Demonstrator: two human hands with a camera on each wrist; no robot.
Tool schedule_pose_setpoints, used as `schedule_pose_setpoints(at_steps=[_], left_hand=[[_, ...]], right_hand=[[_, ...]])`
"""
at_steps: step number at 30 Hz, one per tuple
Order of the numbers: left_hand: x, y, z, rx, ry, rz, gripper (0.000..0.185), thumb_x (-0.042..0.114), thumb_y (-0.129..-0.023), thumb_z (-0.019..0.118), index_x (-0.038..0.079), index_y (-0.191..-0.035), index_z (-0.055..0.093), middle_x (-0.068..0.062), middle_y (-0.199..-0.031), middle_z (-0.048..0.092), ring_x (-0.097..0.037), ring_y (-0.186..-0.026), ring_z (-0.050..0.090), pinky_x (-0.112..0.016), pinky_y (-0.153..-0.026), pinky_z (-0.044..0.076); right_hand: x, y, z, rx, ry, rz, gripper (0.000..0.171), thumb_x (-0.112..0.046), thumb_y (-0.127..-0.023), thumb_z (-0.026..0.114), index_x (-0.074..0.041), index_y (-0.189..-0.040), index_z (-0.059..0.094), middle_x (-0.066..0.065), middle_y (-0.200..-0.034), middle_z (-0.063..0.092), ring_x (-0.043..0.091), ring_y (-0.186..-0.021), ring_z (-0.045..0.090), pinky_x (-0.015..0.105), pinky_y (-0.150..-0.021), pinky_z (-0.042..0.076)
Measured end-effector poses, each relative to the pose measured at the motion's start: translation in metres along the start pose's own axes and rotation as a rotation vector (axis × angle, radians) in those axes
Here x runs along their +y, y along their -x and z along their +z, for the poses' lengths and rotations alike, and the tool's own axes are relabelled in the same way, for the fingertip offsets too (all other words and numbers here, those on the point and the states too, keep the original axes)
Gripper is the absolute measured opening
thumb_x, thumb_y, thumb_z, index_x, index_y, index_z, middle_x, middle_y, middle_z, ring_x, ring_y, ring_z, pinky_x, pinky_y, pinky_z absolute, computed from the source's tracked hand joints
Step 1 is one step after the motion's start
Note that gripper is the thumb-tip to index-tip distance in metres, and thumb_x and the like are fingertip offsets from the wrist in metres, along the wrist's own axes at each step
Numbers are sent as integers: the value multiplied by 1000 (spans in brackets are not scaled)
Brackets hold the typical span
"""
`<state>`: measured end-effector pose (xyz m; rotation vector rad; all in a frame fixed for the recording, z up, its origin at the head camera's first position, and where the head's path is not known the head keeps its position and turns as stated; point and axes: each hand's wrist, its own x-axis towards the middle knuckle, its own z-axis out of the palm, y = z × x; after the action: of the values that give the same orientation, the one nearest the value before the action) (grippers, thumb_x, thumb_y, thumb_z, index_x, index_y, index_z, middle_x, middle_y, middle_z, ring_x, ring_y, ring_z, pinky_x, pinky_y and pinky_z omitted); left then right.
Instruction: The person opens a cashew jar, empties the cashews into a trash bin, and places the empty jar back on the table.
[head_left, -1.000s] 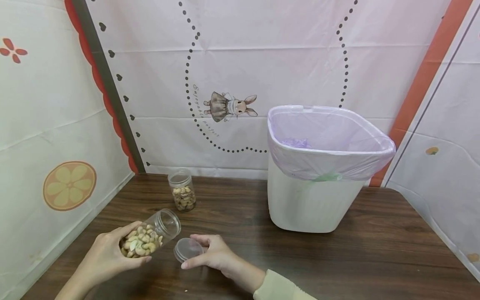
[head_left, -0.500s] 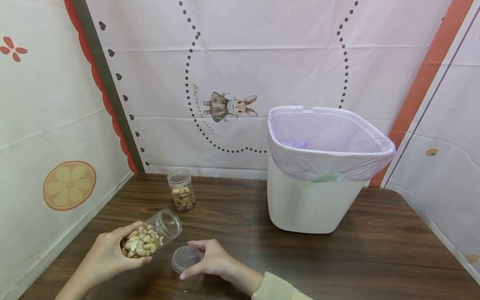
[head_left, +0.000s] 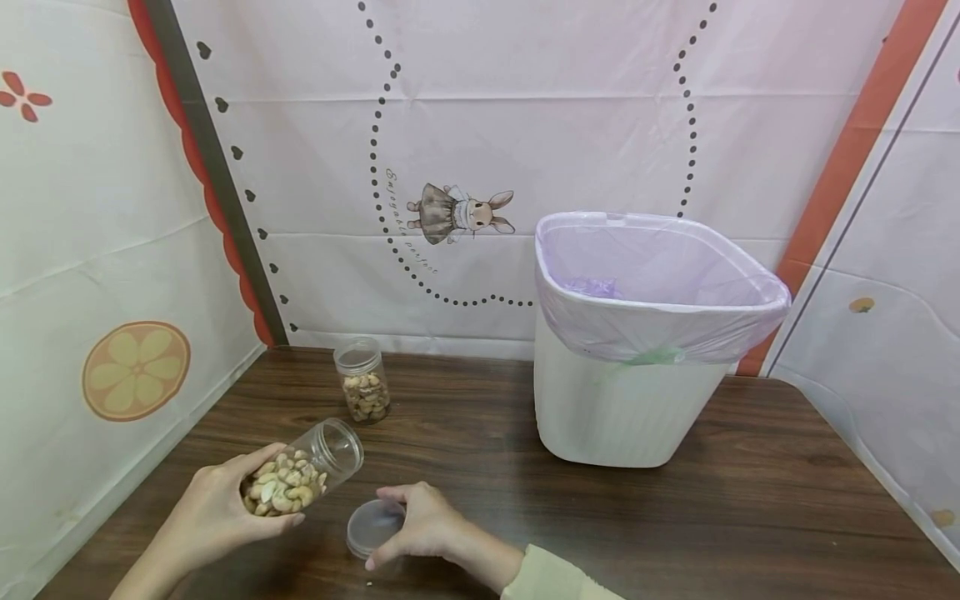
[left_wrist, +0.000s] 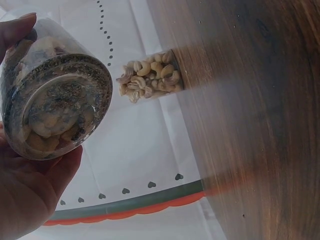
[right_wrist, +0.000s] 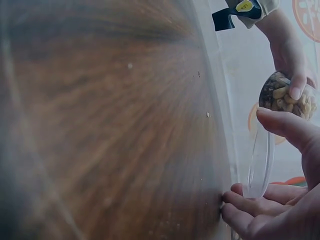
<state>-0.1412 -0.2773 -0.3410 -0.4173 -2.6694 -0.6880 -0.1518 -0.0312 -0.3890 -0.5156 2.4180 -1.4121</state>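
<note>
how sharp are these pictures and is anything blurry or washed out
Head view: evenly lit and sharp, edges bowed by a wide lens. Left wrist view: the jar reads clearly, the table streaks. Right wrist view: dim, the table smeared; the clear lid stays legible.

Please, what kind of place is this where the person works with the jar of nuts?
Probably a staged indoor tabletop corner, not a real kitchen: a wooden table hemmed by printed cloth backdrops with a cartoon rabbit, and a lined waste bin standing on it.
</note>
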Motion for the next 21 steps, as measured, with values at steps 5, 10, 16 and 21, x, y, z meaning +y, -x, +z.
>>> schedule_pose_setpoints(at_steps=[5,10,16,21], left_hand=[[-1,0,0,15,-6,8,82,42,-46,88,3,-113,61,-16,-96,66,-14,-75,59,-26,-58,46],[-1,0,0,7,-3,6,82,42,-47,87,2,-113,61,-17,-97,66,-15,-75,59,-26,-58,46],[-1,0,0,11,-6,6,82,42,-47,87,2,-113,61,-17,-97,66,-15,-75,59,-26,-58,46],[0,0,0,26,1,18,81,42,-46,88,3,-113,61,-16,-98,66,-10,-74,57,-25,-58,46]], right_hand=[[1,-1,1,-17,23,-23,74,-10,-52,87,-5,-119,58,2,-111,65,12,-102,59,24,-88,44],[1,-1,2,-19,-11,-42,72,-4,-52,85,-1,-118,58,3,-113,64,10,-104,58,20,-89,42],[1,-1,1,-26,-34,-27,70,-3,-53,85,-1,-117,59,2,-112,64,11,-103,59,21,-90,42],[1,-2,-1,-43,-127,2,65,-2,-56,83,1,-117,59,5,-110,64,16,-103,59,23,-90,43]])
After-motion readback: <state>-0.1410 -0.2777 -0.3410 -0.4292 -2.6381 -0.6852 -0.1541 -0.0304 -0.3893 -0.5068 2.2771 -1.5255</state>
